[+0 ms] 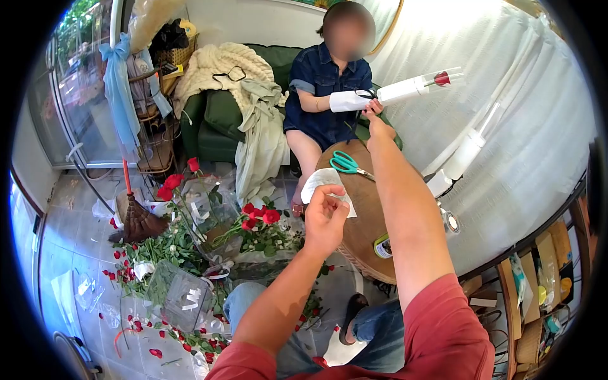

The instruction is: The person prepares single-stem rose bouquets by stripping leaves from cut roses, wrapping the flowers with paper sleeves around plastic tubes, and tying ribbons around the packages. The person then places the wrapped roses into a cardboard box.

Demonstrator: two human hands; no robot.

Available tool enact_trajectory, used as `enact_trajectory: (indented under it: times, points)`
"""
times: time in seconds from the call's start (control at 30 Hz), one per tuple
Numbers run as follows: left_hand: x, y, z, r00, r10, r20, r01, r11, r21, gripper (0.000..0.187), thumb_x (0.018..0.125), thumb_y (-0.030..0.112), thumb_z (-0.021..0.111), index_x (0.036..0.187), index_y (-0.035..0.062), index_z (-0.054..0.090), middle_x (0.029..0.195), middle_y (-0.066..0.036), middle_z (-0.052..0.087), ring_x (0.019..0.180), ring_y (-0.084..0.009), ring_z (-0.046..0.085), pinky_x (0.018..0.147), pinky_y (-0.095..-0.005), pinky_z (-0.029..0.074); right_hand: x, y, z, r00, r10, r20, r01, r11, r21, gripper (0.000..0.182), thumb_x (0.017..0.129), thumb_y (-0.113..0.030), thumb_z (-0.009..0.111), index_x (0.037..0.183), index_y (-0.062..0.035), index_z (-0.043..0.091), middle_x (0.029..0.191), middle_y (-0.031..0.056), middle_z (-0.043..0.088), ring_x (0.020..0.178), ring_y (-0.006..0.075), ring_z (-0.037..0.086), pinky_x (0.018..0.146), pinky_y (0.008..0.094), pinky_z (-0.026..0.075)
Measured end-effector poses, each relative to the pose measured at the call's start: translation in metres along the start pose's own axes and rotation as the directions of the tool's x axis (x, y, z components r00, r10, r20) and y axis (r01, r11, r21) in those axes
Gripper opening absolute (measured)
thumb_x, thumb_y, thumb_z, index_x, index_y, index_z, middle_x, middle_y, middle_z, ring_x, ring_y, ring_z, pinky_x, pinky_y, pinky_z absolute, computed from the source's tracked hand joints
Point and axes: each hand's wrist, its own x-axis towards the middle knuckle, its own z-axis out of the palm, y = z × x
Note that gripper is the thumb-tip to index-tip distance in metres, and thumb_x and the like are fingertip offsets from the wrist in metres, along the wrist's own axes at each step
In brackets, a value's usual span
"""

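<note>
My left hand (326, 221) is closed, its fingers curled around a piece of white paper (320, 182) above the edge of the round table. Stretched far forward, my right hand (381, 130) grips the lower side of a wrapped rose (405, 88), its fingers partly hidden. The red bloom (441, 78) shows at the right end, inside a clear sleeve. A seated person (332, 82) in a dark denim outfit also has hands at the wrapping, where a black ribbon (365, 94) crosses it. Teal-handled scissors (344, 162) lie on the table near my left hand.
Round brown table (364, 218) with a can (382, 247) near its edge. Red roses (259, 215) and cut leaves spread over the floor at left, with a clear bin (177, 294) and a broom (142, 218). Behind stands a green sofa (218, 117); cluttered shelves (538, 285) are at right.
</note>
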Motion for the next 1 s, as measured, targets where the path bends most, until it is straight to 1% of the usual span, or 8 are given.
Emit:
enact_trajectory:
  times: [0.2, 0.37, 0.57, 0.67, 0.73, 0.77, 0.9, 1.0]
  points:
    - [0.003, 0.0, -0.006, 1.0, 0.009, 0.006, -0.009, 1.0, 0.012, 0.03, 0.091, -0.005, 0.065, 0.119, 0.0019, 0.059, 0.108, -0.003, 0.062, 0.086, -0.0097, 0.056, 0.08, -0.0266, 0.047, -0.006, -0.011, 0.015, 0.997, -0.063, -0.044, 0.063, 0.998, 0.017, 0.032, 0.087, 0.009, 0.076, 0.115, 0.0075, 0.061, 0.116, 0.0085, 0.069, 0.097, 0.0196, 0.07, 0.078, 0.03, 0.064]
    - [0.003, 0.001, -0.01, 1.0, -0.001, 0.019, 0.001, 1.0, 0.031, 0.031, 0.089, -0.004, 0.066, 0.119, 0.0022, 0.059, 0.107, -0.003, 0.062, 0.084, -0.0105, 0.056, 0.08, -0.0278, 0.047, 0.022, 0.003, 0.02, 0.98, -0.118, -0.158, 0.118, 0.993, -0.011, 0.04, 0.083, 0.002, 0.084, 0.119, 0.0029, 0.064, 0.116, 0.0062, 0.07, 0.093, 0.0141, 0.069, 0.07, 0.0265, 0.061]
    - [0.003, 0.001, -0.015, 0.999, -0.038, 0.019, 0.037, 0.998, 0.041, 0.032, 0.088, -0.004, 0.067, 0.118, 0.0019, 0.06, 0.107, -0.003, 0.063, 0.084, -0.0105, 0.056, 0.08, -0.028, 0.047, 0.017, -0.009, 0.013, 0.993, -0.089, -0.079, 0.097, 0.989, 0.109, 0.041, 0.085, 0.003, 0.082, 0.119, 0.0089, 0.059, 0.112, 0.0118, 0.071, 0.09, 0.0178, 0.071, 0.062, 0.0307, 0.062]
    - [0.003, 0.002, -0.017, 0.998, -0.053, 0.016, 0.052, 0.998, 0.034, 0.032, 0.087, -0.004, 0.068, 0.118, 0.0019, 0.06, 0.107, -0.003, 0.063, 0.083, -0.0104, 0.057, 0.079, -0.0281, 0.047, 0.024, -0.014, 0.009, 0.998, -0.031, -0.047, 0.035, 0.995, 0.091, 0.046, 0.085, 0.003, 0.081, 0.118, 0.0157, 0.052, 0.11, 0.0174, 0.07, 0.081, 0.0221, 0.072, 0.057, 0.0359, 0.062]
    - [0.003, 0.001, -0.02, 0.998, -0.052, 0.018, 0.051, 0.998, 0.044, 0.033, 0.087, -0.004, 0.068, 0.118, 0.002, 0.06, 0.107, -0.003, 0.063, 0.083, -0.0105, 0.057, 0.079, -0.0281, 0.048, -0.012, -0.043, 0.015, 0.989, 0.022, -0.145, -0.006, 0.994, 0.114, 0.05, 0.084, 0.002, 0.082, 0.117, 0.0191, 0.047, 0.105, 0.021, 0.069, 0.071, 0.0237, 0.07, 0.053, 0.0382, 0.061]
    - [0.003, 0.001, -0.021, 0.998, -0.051, 0.023, 0.05, 0.997, 0.053, 0.033, 0.087, -0.004, 0.068, 0.118, 0.0021, 0.06, 0.107, -0.003, 0.063, 0.082, -0.0106, 0.057, 0.079, -0.0282, 0.048, 0.001, -0.036, 0.012, 0.997, 0.003, -0.072, 0.008, 0.989, 0.149, 0.053, 0.085, 0.001, 0.082, 0.116, 0.0205, 0.044, 0.102, 0.0241, 0.068, 0.067, 0.0251, 0.069, 0.05, 0.0396, 0.06]
    - [0.003, 0.001, -0.022, 0.998, -0.063, 0.023, 0.062, 0.996, 0.06, 0.033, 0.087, -0.004, 0.069, 0.119, 0.0024, 0.06, 0.108, -0.003, 0.063, 0.082, -0.0109, 0.058, 0.08, -0.0284, 0.048, 0.015, -0.034, 0.011, 0.999, 0.017, -0.028, -0.014, 0.993, 0.12, 0.068, 0.078, -0.01, 0.091, 0.115, 0.0229, 0.044, 0.1, 0.0301, 0.069, 0.073, 0.0252, 0.074, 0.054, 0.0346, 0.066]
    - [0.003, 0.002, -0.021, 0.997, -0.061, 0.039, 0.058, 0.995, 0.083, 0.033, 0.088, -0.003, 0.069, 0.119, 0.0027, 0.06, 0.108, -0.004, 0.064, 0.082, -0.011, 0.058, 0.079, -0.0288, 0.048, 0.015, -0.038, 0.013, 0.957, -0.054, -0.284, 0.017, 0.991, -0.129, 0.088, 0.069, -0.026, 0.099, 0.123, 0.0172, 0.044, 0.099, 0.0225, 0.071, 0.089, 0.0239, 0.073, 0.071, 0.0374, 0.066]
